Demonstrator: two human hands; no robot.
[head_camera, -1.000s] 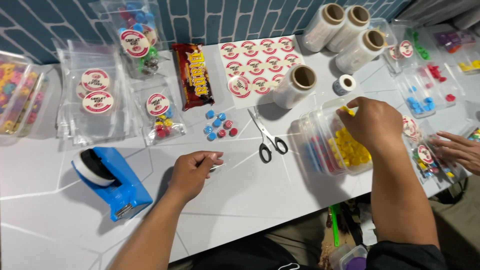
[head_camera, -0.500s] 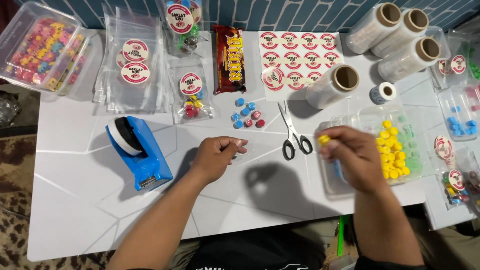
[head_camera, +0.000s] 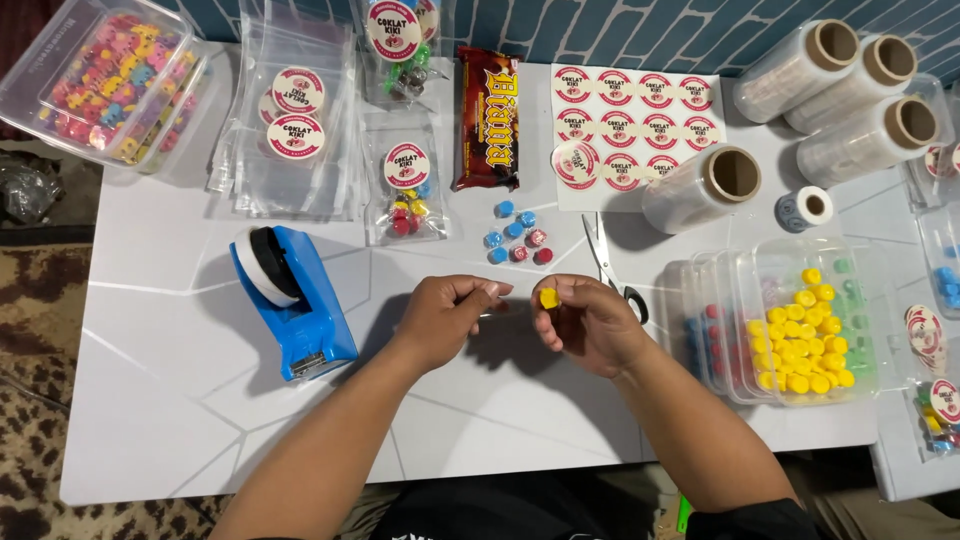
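Fingertips of right hand (head_camera: 585, 325) pinched shut on small yellow round candy (head_camera: 549, 298), raised just above glossy white table (head_camera: 160, 400). Left hand (head_camera: 445, 318) curled close beside, thumb and forefinger nipping something thin, clear, hard to make out. Beyond: loose blue and red foil-wrapped sweets (head_camera: 517, 238), metal scissors (head_camera: 610, 262), blue plastic tape dispenser (head_camera: 292, 300), clear plastic compartment box (head_camera: 800, 325).

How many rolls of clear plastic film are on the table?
4: three film rolls side by side at the far right corner, one nearer the sticker sheet. None looks hidden.

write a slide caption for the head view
Right hand pinches a yellow candy beside the left hand.
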